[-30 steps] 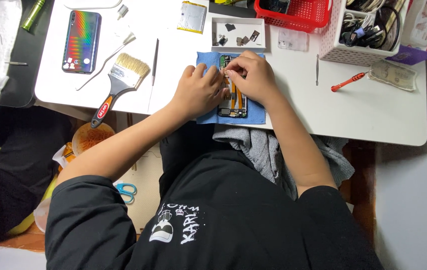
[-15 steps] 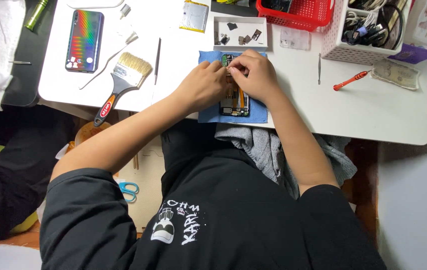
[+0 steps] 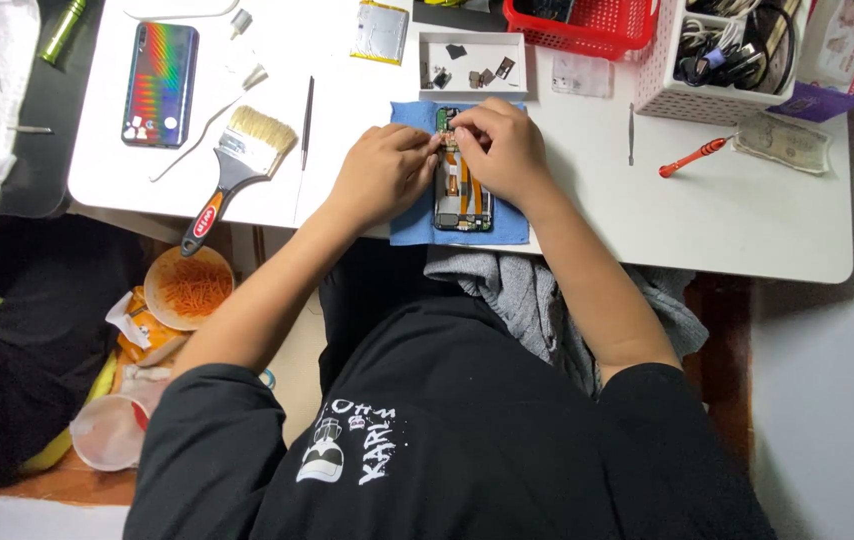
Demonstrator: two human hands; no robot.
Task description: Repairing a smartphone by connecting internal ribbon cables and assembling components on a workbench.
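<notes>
Blue cloth [image 3: 412, 215] lies under an opened phone [image 3: 463, 190] near the worktop's [image 3: 647, 220] front edge, and both hands meet over the phone's upper end. The left hand [image 3: 384, 172] rests curled on the cloth at the phone's 9 o'clock, fingertips touching its side. The right hand [image 3: 500, 150] sits at its 1 o'clock, fingers pinched together over the top of the exposed boards; what they pinch is too small to tell. Compared with a second ago, both hands stay on the same spot, with the right hand's fingers drawn a little tighter toward the left.

At 12 o'clock from the phone stands a small white tray [image 3: 472, 62] of loose parts. A paintbrush [image 3: 237, 165] and a thin black probe [image 3: 307, 110] lie at 9 o'clock, with a rainbow-backed phone [image 3: 160, 83] beyond them. A red screwdriver [image 3: 692, 157] lies at 3 o'clock, below a white basket [image 3: 727, 60] of cables.
</notes>
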